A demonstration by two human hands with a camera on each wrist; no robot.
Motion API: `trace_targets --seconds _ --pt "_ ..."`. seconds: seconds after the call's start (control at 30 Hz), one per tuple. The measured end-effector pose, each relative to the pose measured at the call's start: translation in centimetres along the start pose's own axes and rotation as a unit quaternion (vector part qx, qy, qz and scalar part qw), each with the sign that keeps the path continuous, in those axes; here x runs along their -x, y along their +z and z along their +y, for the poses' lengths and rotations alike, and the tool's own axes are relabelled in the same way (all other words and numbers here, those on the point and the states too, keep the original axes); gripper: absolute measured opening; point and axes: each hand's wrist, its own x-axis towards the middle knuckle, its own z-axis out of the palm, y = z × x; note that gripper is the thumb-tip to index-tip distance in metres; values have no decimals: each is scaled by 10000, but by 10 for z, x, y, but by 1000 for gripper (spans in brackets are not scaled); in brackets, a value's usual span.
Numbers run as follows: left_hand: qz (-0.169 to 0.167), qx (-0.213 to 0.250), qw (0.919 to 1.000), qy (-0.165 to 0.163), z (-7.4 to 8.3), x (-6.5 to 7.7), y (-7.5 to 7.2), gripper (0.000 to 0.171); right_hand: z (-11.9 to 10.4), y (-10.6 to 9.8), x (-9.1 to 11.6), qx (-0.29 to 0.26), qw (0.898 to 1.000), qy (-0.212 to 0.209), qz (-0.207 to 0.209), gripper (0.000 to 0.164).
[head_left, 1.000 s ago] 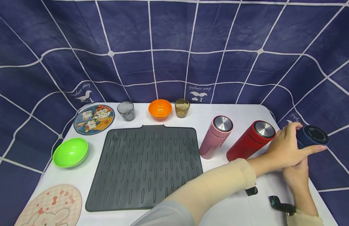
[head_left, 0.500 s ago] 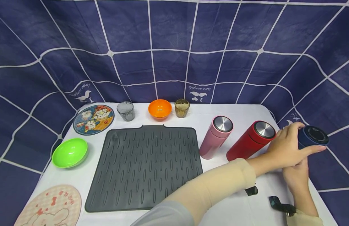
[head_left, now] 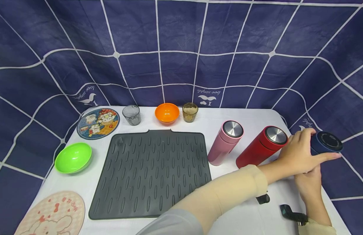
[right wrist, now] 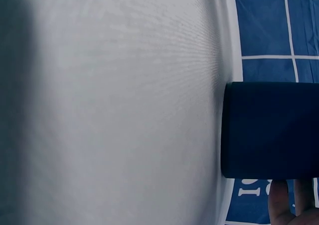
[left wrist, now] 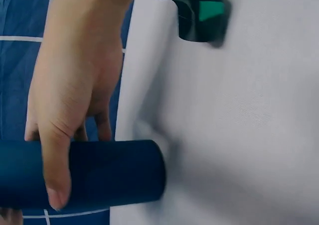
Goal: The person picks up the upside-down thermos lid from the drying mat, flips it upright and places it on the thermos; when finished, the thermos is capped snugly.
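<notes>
A dark blue thermos (head_left: 328,143) stands at the table's right edge, tilted in the head view. My left hand (head_left: 299,153) grips it around the lid, fingers on the far side and thumb stretched along the near side. Below it, my right hand (head_left: 310,181) holds the body, partly hidden behind the left. In the left wrist view, the right hand (left wrist: 75,95) curls around the thermos body (left wrist: 114,175), thumb across it. The right wrist view shows the thermos base (right wrist: 249,130) close by the table edge, with fingertips (right wrist: 280,200) against its side.
A red thermos (head_left: 255,150) and a pink thermos (head_left: 221,147) stand left of the hands. Farther left lie a grey ridged mat (head_left: 152,173), a green bowl (head_left: 73,158) and two round placemats. An orange bowl (head_left: 167,113) sits between two small glasses at the back.
Both hands keep their hold on the blue thermos, almost unmoved. Its lid has shifted very slightly to the right.
</notes>
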Motion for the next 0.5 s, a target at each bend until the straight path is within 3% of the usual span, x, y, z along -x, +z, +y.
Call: trace_targets --seconds 0.13,0.2,0.37,0.43,0.5 --pt "-537 -384 9972 358 -3 -2 -1 73 -1 -2 -1 60 9999 87 -64 64" --pt "-641 -302 9969 332 -4 -1 -1 76 -1 -3 -1 139 9998 137 -21 60" --pt "-87 308 9993 -181 0 2 1 90 1 -2 1 222 9997 64 86 40" --pt "68 250 9995 -195 2 2 0 86 1 -1 2 150 9999 32 50 42" --pt "-17 -34 10000 -42 1 2 -1 79 0 0 1 151 9999 6 23 49"
